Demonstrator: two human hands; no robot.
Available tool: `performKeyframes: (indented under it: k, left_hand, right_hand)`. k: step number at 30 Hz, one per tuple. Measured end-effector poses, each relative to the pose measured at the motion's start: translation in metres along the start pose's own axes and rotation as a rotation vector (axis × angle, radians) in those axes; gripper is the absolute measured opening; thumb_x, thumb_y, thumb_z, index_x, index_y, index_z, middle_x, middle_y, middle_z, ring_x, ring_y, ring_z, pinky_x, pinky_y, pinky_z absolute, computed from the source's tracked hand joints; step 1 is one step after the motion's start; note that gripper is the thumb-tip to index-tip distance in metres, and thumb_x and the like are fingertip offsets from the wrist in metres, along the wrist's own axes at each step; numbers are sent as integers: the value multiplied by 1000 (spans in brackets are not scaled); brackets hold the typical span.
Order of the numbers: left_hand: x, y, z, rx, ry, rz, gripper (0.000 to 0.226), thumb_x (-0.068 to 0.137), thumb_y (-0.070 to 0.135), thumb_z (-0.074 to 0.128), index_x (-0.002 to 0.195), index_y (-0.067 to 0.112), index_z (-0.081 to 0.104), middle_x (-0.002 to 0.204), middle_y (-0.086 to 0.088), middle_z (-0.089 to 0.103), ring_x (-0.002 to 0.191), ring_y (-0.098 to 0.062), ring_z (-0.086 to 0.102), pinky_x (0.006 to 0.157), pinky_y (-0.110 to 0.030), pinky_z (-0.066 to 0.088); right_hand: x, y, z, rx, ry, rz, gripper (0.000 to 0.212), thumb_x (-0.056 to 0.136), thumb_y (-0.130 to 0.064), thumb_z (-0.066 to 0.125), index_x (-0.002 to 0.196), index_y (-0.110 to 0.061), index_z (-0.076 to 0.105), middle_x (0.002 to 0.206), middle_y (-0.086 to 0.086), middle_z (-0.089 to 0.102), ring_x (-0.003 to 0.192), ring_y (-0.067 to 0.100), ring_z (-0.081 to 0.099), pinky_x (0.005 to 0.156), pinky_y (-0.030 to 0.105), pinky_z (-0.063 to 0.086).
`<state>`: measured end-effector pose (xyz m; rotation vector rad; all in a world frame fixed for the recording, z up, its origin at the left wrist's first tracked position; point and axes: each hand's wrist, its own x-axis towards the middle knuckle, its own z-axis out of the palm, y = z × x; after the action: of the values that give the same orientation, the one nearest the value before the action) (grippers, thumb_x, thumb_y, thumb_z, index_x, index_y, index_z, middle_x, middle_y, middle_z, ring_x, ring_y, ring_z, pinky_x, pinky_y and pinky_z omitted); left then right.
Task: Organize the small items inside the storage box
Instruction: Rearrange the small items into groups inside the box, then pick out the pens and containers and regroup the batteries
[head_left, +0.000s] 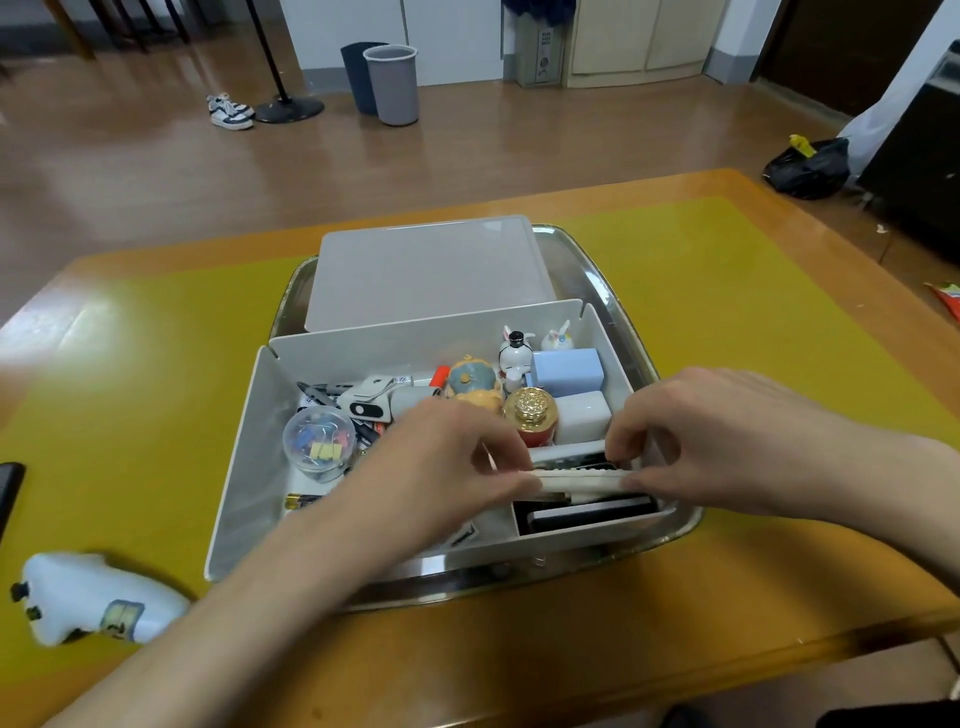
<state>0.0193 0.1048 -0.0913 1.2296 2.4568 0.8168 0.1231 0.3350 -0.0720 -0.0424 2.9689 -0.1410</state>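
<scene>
A white storage box (244, 457) stands open on a metal tray (618, 291). Inside lie a clear ball of binder clips (318, 440), markers, small figurines (514, 353), a blue block (569, 370), a white block (582, 415) and a red jar with a gold lid (531, 410). My left hand (436, 467) and my right hand (727, 441) pinch the two ends of a flat white item (579, 480) over the box's near right corner. Below it sit dark flat items (582, 514).
The box's translucent lid (431, 270) lies on the tray behind the box. A white plush toy (78, 597) rests on the yellow mat at the near left, a dark object (9, 488) at the left edge. Bins and shoes stand on the floor beyond.
</scene>
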Motion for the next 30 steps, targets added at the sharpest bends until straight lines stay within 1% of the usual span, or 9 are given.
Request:
performKeyframes:
  k: [4,9,13,18,22,24,26,28,30]
  left_hand:
    - [-1,-22,-31,89,109,-45,4,82,28,77,85,26,78,76,14,72,73,0,64,71,-28,53]
    - [-16,-47,-54,278,-24,-166,10,80,38,76,81,28,73,69,14,68,71,-5,65,69,-35,54]
    - [-32,-61,-51,450,-105,-201,21,76,50,75,82,31,69,69,18,63,70,-4,59,58,-27,47]
    - [-50,-75,-36,528,-201,-214,27,72,52,73,93,36,67,77,18,64,74,-11,61,50,-24,31]
    - [-50,-82,-28,485,-192,-177,25,73,50,75,92,36,70,63,23,53,57,1,46,48,-19,26]
    - [-48,-85,-28,461,-220,-163,19,73,47,77,86,34,70,58,23,48,54,5,41,47,-19,25]
    - [-46,-87,-28,413,-262,-164,13,75,41,78,80,33,70,59,22,50,55,5,44,47,-19,27]
    - [-46,-88,-28,395,-276,-155,11,76,36,77,74,32,66,61,21,53,58,4,47,48,-20,29]
    - [-46,-87,-29,411,-251,-131,12,76,33,75,72,30,64,60,20,54,56,4,46,47,-21,28]
  right_hand:
    - [0,-3,-2,3,92,-10,17,83,-57,57,93,-45,65,74,-25,59,69,-8,53,53,22,38]
    - [5,-14,-8,-23,115,-30,16,84,-54,51,86,-44,62,74,-25,58,69,-7,52,55,24,44]
    - [14,-33,-13,4,137,-78,19,85,-55,48,88,-44,63,75,-24,58,71,-3,54,60,34,51]
    - [34,-64,-9,33,46,-267,19,86,-57,59,100,-46,65,77,-32,47,77,-17,44,62,12,30]
    - [54,-93,3,-10,-43,-390,26,89,-50,66,114,-44,66,101,-24,61,104,0,53,75,29,46]
    - [63,-103,10,-58,-66,-425,31,86,-45,68,118,-44,66,103,-20,63,107,7,56,69,34,49]
    - [73,-110,17,-138,-71,-456,32,85,-43,68,117,-44,67,97,-18,62,102,9,58,52,25,32]
    - [79,-114,22,-176,-74,-486,28,85,-42,67,113,-42,70,100,-17,64,100,8,59,49,21,17]
    - [82,-115,25,-178,-70,-498,21,85,-41,66,105,-39,72,100,-16,64,96,8,59,48,22,15]
